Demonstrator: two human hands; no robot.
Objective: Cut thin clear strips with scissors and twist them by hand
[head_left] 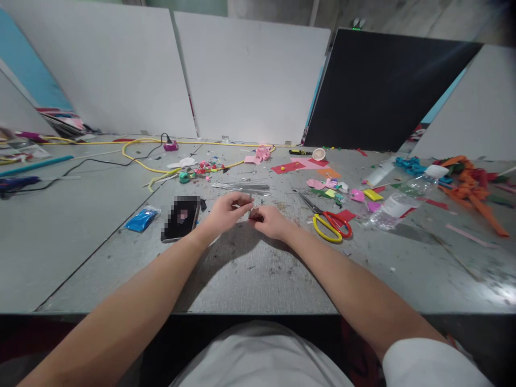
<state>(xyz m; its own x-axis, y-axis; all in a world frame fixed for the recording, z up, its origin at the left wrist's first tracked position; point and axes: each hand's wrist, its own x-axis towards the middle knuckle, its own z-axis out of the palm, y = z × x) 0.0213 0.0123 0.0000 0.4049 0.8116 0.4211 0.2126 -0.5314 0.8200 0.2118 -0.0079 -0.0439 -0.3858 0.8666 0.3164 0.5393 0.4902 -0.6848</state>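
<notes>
Over the middle of the grey table, my left hand point(226, 213) and my right hand point(271, 221) almost meet at the fingertips. Both are closed in a pinch. A small dark reddish bit shows at the right fingertips, but what either hand holds is too small to name. Just beyond the hands lies a bundle of thin silvery wires point(245, 188). Scissors point(328, 221) with one yellow and one red handle rest to the right, blades partly apart. On the left are a dark-screened phone or tablet point(180, 217), its screen blurred, and a blue packet point(142, 219).
A plastic bottle point(397, 207) stands tilted in view at right, near crumpled orange material point(470, 185). Red paper point(288, 167), a black marker point(300, 152) and colourful scraps point(205, 169) lie farther back. A yellow cord point(133, 156) runs along white panels point(250, 75).
</notes>
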